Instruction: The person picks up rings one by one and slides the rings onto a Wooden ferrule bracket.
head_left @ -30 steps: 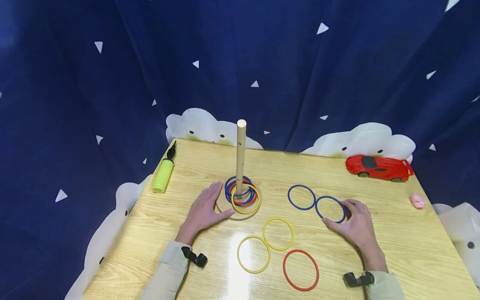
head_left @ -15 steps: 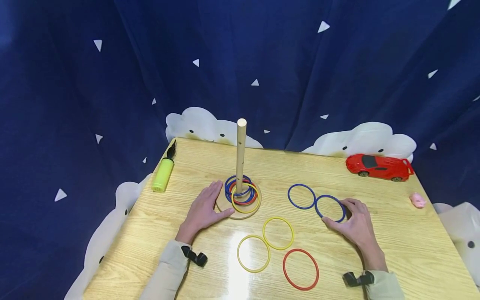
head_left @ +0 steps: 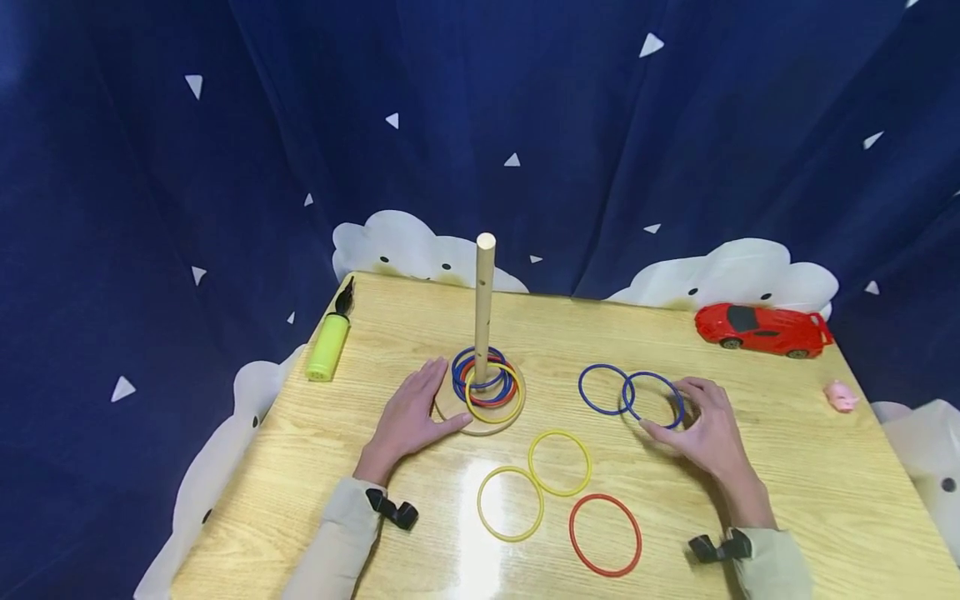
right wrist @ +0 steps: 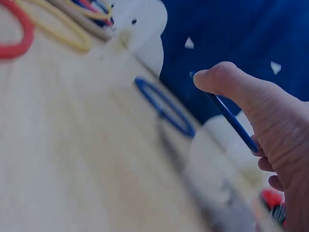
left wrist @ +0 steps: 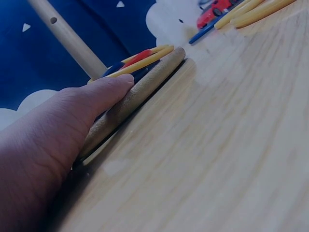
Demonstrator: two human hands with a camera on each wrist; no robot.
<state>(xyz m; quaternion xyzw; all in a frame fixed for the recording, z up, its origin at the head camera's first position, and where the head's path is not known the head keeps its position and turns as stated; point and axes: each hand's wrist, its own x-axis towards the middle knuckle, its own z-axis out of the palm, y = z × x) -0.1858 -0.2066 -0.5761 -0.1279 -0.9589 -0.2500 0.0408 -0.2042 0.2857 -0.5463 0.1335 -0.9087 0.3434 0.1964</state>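
Right hand (head_left: 701,429) now pinching blue ring (head_left: 652,400), lifted, overlapping second ring (head_left: 603,389); left hand (head_left: 411,414) flat, steadying peg base (head_left: 480,412).

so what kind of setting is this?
Likely a staged tabletop play set-up, not a home: a wooden table ringed by a dark blue curtain, with a ring-toss peg and toy car.

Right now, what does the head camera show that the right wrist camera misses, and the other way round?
Only the head view shows the peg, the left hand on the wooden base, the pump, the toy car and the pink toy. Only the right wrist view shows, close up, the thumb pressed on the blue ring, lifted off the table. Both show the right hand gripping that ring, and the second blue ring lying flat.
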